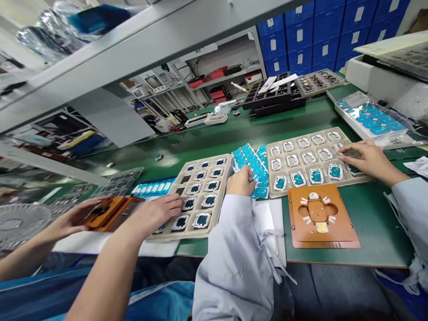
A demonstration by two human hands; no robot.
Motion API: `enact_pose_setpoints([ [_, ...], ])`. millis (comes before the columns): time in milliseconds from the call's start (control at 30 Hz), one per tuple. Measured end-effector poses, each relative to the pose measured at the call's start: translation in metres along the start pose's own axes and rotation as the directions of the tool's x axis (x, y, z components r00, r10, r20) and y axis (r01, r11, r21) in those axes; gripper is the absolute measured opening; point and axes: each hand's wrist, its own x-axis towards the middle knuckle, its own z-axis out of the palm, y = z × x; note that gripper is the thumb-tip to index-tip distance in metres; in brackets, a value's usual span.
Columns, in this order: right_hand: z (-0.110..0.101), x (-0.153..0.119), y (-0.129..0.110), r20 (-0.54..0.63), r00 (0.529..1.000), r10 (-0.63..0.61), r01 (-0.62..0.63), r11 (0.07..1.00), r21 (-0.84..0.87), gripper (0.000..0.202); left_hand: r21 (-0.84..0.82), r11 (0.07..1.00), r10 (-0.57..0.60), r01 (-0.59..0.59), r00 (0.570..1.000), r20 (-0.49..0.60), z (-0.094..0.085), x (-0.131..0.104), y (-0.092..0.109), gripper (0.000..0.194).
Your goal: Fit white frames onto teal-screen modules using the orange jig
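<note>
My left hand [240, 181] is closed, its curled fingers over a sheet of blue adhesive stickers [248, 156]; whatever is between the fingertips is hidden. At the right, my right hand [368, 159] pinches a small white frame [338, 146] in a beige tray [277, 194]. The tray's back rows hold white frames with pale centres. Its front row has frames with blue pieces in them [316, 175]. Between my arms lies an orange fixture plate [299, 234] with a shaped recess and white tabs.
At left, a co-worker's hands [160, 213] touch a second beige tray [224, 196] and an orange fixture [117, 214]. Black trays [274, 104] stand at the back of the green bench [200, 138]. More blue stickers [379, 120] lie far right. A grey shelf beam [143, 49] crosses overhead.
</note>
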Motion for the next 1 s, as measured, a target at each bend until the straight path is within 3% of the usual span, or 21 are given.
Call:
enact_pose_setpoints([
  [67, -0.004, -0.001, -0.009, -0.035, 0.999, 0.038, -0.036, 0.998, 0.049, 0.040, -0.096, 0.980, 0.171, -0.175, 0.984, -0.046, -0.007, -0.010, 0.028, 0.015],
  [100, -0.007, -0.003, -0.017, -0.046, 0.998, 0.051, -0.048, 0.997, 0.068, 0.038, -0.170, 0.927, 0.323, -0.334, 0.942, -0.090, -0.009, -0.015, 0.042, 0.011],
  [167, -0.014, -0.011, -0.038, -0.060, 0.996, 0.068, -0.057, 0.986, 0.157, 0.035, -0.309, 0.695, 0.625, -0.649, 0.758, -0.187, -0.011, -0.029, 0.068, 0.009],
  [233, -0.020, -0.022, -0.064, -0.059, 0.996, 0.067, -0.042, 0.933, 0.358, 0.036, -0.371, 0.471, 0.781, -0.800, 0.574, -0.246, -0.012, -0.041, 0.087, 0.015],
  [300, -0.023, -0.035, -0.090, 0.053, 0.998, 0.038, -0.060, 0.849, 0.525, 0.031, -0.365, 0.390, 0.834, -0.845, 0.493, -0.249, -0.010, -0.050, 0.097, 0.020],
  [367, -0.024, -0.046, -0.107, 0.203, 0.979, -0.015, -0.112, 0.793, 0.598, 0.028, -0.321, 0.397, 0.851, -0.860, 0.476, -0.221, -0.007, -0.055, 0.100, 0.025],
  [500, -0.023, -0.058, -0.113, 0.432, 0.900, -0.050, -0.255, 0.744, 0.617, 0.036, -0.241, 0.457, 0.846, -0.856, 0.502, -0.180, -0.001, -0.056, 0.101, 0.032],
  [600, -0.022, -0.059, -0.110, 0.504, 0.863, -0.043, -0.319, 0.727, 0.608, 0.042, -0.258, 0.509, 0.818, -0.821, 0.555, -0.154, 0.001, -0.057, 0.101, 0.025],
  [667, -0.022, -0.059, -0.110, 0.513, 0.857, -0.043, -0.318, 0.740, 0.593, 0.042, -0.306, 0.507, 0.809, -0.806, 0.567, -0.153, 0.003, -0.058, 0.100, 0.011],
  [700, -0.022, -0.059, -0.109, 0.510, 0.859, -0.052, -0.299, 0.757, 0.581, 0.041, -0.327, 0.491, 0.814, -0.808, 0.559, -0.158, 0.005, -0.058, 0.098, 0.010],
  [800, -0.023, -0.059, -0.109, 0.457, 0.879, -0.134, -0.157, 0.825, 0.543, 0.038, -0.339, 0.441, 0.840, -0.831, 0.515, -0.172, 0.009, -0.057, 0.093, 0.033],
  [900, -0.026, -0.060, -0.107, 0.325, 0.919, -0.222, 0.053, 0.888, 0.456, 0.036, -0.310, 0.454, 0.839, -0.835, 0.518, -0.167, 0.011, -0.056, 0.090, 0.037],
  [1000, -0.029, -0.061, -0.106, 0.246, 0.918, -0.310, 0.209, 0.908, 0.363, 0.029, -0.305, 0.450, 0.839, -0.839, 0.514, -0.176, 0.011, -0.056, 0.089, 0.035],
])
